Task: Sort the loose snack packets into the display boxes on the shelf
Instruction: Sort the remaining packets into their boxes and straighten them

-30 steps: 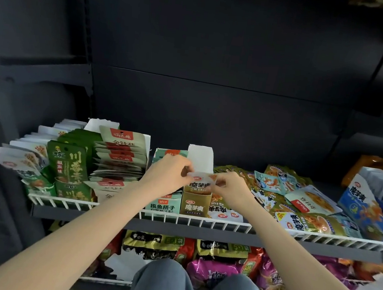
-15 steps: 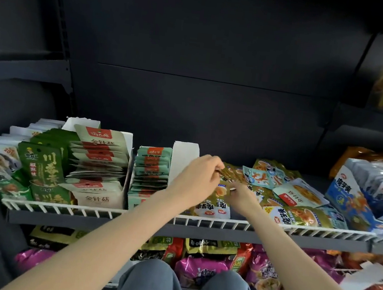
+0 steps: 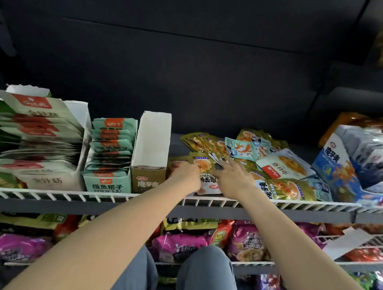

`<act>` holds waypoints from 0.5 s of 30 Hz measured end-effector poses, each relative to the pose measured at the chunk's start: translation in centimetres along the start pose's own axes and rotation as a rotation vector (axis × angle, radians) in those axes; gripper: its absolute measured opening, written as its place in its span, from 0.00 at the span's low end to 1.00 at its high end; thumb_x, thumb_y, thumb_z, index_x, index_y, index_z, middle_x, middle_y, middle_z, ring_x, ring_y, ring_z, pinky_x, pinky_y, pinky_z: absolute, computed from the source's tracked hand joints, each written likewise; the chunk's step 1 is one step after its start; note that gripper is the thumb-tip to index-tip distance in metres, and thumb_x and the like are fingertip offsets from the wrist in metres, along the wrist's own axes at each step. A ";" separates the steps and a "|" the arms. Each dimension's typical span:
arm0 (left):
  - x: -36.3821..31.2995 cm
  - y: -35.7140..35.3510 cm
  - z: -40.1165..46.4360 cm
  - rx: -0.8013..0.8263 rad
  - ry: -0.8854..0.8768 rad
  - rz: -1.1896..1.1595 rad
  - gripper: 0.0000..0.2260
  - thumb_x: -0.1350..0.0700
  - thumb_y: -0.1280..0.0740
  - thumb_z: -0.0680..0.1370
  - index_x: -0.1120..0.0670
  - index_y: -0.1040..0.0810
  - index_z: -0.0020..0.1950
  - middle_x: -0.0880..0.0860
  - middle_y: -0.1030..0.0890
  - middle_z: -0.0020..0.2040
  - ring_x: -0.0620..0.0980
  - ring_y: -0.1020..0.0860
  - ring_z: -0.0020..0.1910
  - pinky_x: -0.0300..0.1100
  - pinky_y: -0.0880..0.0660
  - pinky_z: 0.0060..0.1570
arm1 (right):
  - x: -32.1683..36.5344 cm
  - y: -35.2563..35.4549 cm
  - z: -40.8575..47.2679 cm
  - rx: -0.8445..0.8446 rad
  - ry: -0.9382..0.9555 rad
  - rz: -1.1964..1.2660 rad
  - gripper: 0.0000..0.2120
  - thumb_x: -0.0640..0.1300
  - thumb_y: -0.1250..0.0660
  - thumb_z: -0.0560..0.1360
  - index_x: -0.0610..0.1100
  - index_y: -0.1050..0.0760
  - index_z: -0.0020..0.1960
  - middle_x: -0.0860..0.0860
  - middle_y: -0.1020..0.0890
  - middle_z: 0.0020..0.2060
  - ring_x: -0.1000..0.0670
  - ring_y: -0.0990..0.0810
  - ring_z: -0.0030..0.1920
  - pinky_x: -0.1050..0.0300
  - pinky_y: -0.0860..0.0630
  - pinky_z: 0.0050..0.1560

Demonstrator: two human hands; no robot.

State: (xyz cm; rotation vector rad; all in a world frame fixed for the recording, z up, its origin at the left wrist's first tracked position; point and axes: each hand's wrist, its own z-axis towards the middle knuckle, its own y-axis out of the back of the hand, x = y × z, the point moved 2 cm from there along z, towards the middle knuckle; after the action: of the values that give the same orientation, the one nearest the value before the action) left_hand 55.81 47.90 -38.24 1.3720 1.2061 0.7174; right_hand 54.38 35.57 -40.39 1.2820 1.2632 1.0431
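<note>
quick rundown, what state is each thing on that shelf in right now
olive display box: upright, top open, looks empty
teal box: full of packets
white box: full
blue box: tilted, stocked
olive packets: loose, fanned out
left hand: on packets
right hand: fingers extended over packets

— What can we read on this shelf?

— On the front of the teal box [image 3: 107,185] we make out 搭子, with a blurred character or two before it. The white box [image 3: 44,178] beside it shows 金针菇 on its front.

— And the olive box [image 3: 147,180]?

— We see 魔芋 there, the rest cut off by the arm. The blue box [image 3: 338,170] on the right carries 魔芋爽.

— The loose packets?

— Their print is too blurred or upside down; we can't read it.
</note>
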 end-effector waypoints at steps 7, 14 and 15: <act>-1.4 1.1 0.1 -0.209 -0.124 0.099 0.13 0.64 0.38 0.78 0.62 0.27 0.63 0.61 0.25 0.60 0.58 0.24 0.57 0.46 0.26 0.52 | -1.1 -0.3 -0.1 0.003 -0.079 0.120 0.21 0.41 0.44 0.79 0.48 0.35 0.72 0.47 0.48 0.77 0.45 0.53 0.76 0.47 0.51 0.75; -0.6 6.9 -0.6 -0.507 -0.115 -0.365 0.05 0.64 0.38 0.78 0.65 0.24 0.50 0.62 0.22 0.44 0.57 0.20 0.46 0.42 0.25 0.38 | -0.5 2.3 -2.6 -0.236 0.052 0.620 0.37 0.34 0.33 0.73 0.51 0.45 0.76 0.49 0.43 0.75 0.47 0.45 0.75 0.50 0.42 0.73; -0.1 7.7 -0.6 -0.506 -0.106 -0.474 0.05 0.64 0.37 0.77 0.64 0.23 0.46 0.62 0.24 0.39 0.57 0.21 0.42 0.40 0.26 0.33 | 0.1 2.9 -3.1 -0.266 0.098 0.630 0.40 0.36 0.31 0.72 0.52 0.47 0.76 0.50 0.44 0.76 0.48 0.46 0.75 0.50 0.43 0.74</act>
State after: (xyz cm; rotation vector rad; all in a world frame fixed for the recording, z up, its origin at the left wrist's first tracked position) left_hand 57.25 49.13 -30.71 0.6636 1.1101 0.5491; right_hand 51.63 36.12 -37.13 1.4639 0.7545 1.6722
